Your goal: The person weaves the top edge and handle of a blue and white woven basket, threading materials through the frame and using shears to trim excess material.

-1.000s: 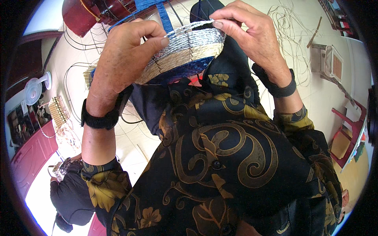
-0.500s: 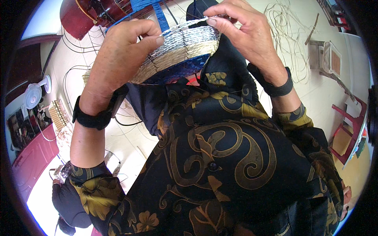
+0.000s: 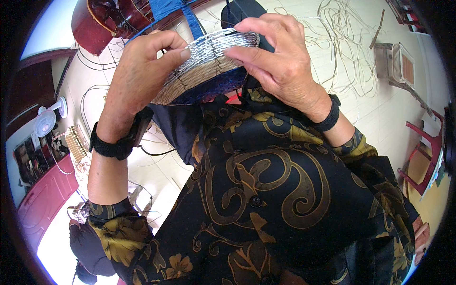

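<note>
A woven basket is tilted in front of me at the top of the view, with silver-white, tan and dark blue bands and dark upright stakes. My left hand is closed on the basket's left rim, thumb outside and fingers curled over the edge. On the right, my right hand pinches the silver-white band, its thumb against the outer wall and index finger over the rim. A silver-white strand runs along the top edge between my hands. The basket's inside is hidden.
A dark red wooden piece of furniture with blue strapping stands beyond the basket. Loose pale strands lie on the tiled floor at the right, near a small wooden stool. A white fan is at far left; another person sits lower left.
My right hand has come left and down from a raised strand onto the outer wall. That strand now lies closer along the rim. My left hand keeps its grip.
</note>
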A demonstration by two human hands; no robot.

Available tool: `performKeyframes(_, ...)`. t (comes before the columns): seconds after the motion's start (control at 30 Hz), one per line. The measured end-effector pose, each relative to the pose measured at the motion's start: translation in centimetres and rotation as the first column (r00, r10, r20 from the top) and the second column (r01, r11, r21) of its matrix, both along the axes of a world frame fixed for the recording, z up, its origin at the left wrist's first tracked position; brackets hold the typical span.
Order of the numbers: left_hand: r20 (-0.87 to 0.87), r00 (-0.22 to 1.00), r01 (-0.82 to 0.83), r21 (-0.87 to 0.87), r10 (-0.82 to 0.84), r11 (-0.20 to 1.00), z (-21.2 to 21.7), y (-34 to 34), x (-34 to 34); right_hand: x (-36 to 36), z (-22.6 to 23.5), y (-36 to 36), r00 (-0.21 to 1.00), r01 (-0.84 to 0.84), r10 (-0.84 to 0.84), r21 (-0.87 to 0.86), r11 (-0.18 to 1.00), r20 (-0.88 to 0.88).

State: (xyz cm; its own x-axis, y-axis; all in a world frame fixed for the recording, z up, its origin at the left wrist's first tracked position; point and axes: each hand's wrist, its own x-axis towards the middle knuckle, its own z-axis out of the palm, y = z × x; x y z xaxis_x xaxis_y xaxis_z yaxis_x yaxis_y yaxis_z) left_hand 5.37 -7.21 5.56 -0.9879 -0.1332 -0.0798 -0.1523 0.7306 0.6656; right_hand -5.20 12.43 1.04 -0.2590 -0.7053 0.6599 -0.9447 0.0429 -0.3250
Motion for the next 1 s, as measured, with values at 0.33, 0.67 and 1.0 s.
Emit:
performKeyframes(0.33, 0.117, 0.993, -0.022, 0.032, 0.018, 0.999, 0.3, -0.1, 0.2, 0.3, -1.3, 0.2, 0.999, 0.034, -0.034, 0.032, 0.999, -0.021)
performKeyframes(0.67, -0.002, 1.000, -0.028, 0.085, 0.028, 0.996, -0.3, -0.2, 0.6, 0.6, -1.4, 0.0, 1.000, 0.013, -0.013, 0.033, 0.999, 0.007)
performKeyframes(1.0, 0.080, 0.997, -0.026, 0.049, 0.022, 0.998, 0.0, -0.1, 0.6, 0.4, -1.8, 0.0, 0.997, 0.022, -0.019, 0.035, 0.999, -0.068)
